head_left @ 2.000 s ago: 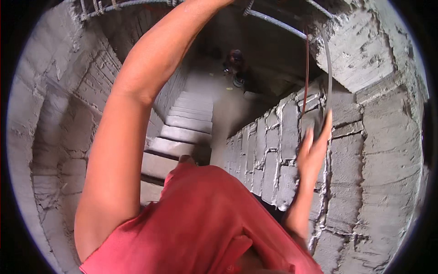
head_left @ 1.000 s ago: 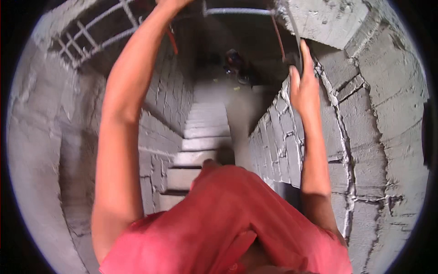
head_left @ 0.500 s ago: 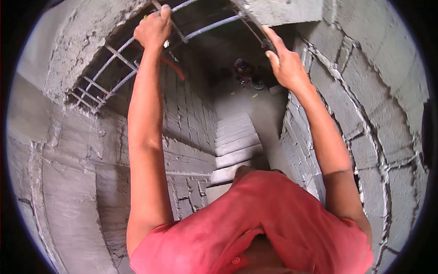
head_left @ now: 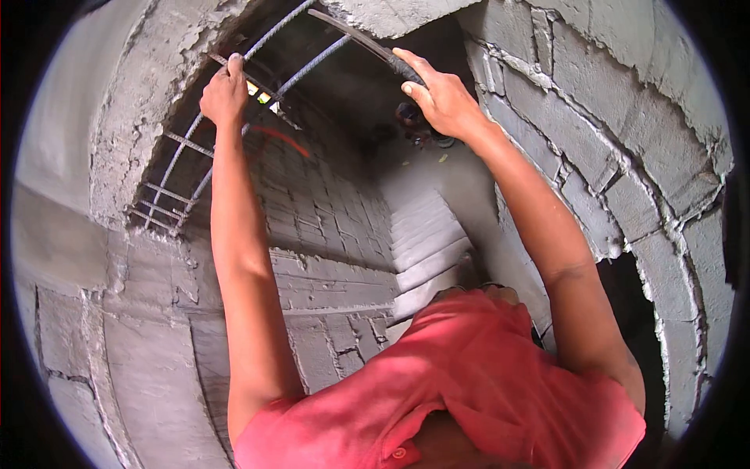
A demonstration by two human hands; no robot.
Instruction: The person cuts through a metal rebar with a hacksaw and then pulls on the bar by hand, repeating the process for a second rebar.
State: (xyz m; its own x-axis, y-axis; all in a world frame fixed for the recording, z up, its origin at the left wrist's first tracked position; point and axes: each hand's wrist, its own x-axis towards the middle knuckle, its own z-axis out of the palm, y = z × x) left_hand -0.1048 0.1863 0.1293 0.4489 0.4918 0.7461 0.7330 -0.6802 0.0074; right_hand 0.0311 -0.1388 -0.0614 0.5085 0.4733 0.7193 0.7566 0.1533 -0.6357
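Note:
My left hand [head_left: 225,92] is closed around a steel rebar [head_left: 262,87] in the grid that crosses the opening in the concrete. Two longer bars, one being this bent rebar [head_left: 316,62], arch across to the right above it. In my right hand [head_left: 444,98] is a long, dark, narrow metal tool [head_left: 351,33] with a thicker grip. Its thin end points up and left, overlapping the rebar in this view. My fingers hide part of the grip, and I cannot tell the tool's exact kind.
Far below, a staircase [head_left: 430,242] descends between rough block walls [head_left: 336,273]. Another person [head_left: 408,116] is near its foot, beside a bucket [head_left: 444,142]. A red curved strip [head_left: 285,141] hangs under the rebar. Broken concrete [head_left: 148,102] edges the opening at left.
The view has shifted, and both hands appear lower and further left. The tool in my right hand now lies more across, its thin end clearly visible over the rebar.

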